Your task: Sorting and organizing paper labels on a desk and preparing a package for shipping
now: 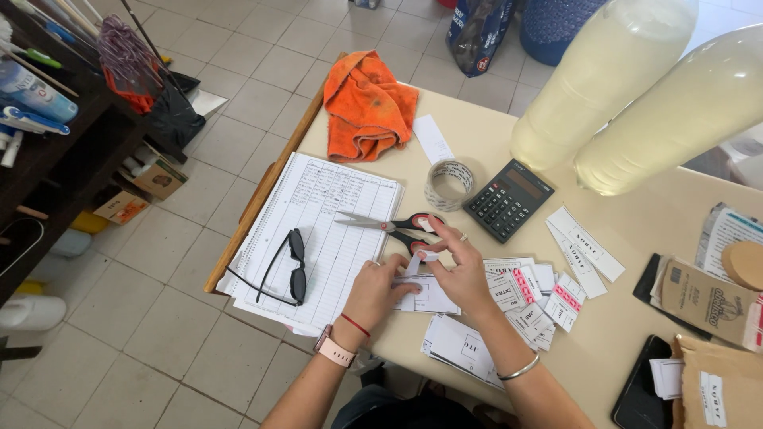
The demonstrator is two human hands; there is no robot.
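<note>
Head view. The left hand point(380, 287), fingers curled, presses down on a white paper label point(425, 292) lying on the cream table point(636, 238). The right hand point(461, 270) pinches a small strip of tape point(415, 260) at the label's upper edge. Red-handled scissors point(393, 226) lie just above the hands, partly on a ruled ledger point(318, 230) that also bears black sunglasses point(292, 266). A tape roll point(448, 184) and a black calculator point(509, 199) sit beyond; printed labels point(540, 298) are scattered to the right.
</note>
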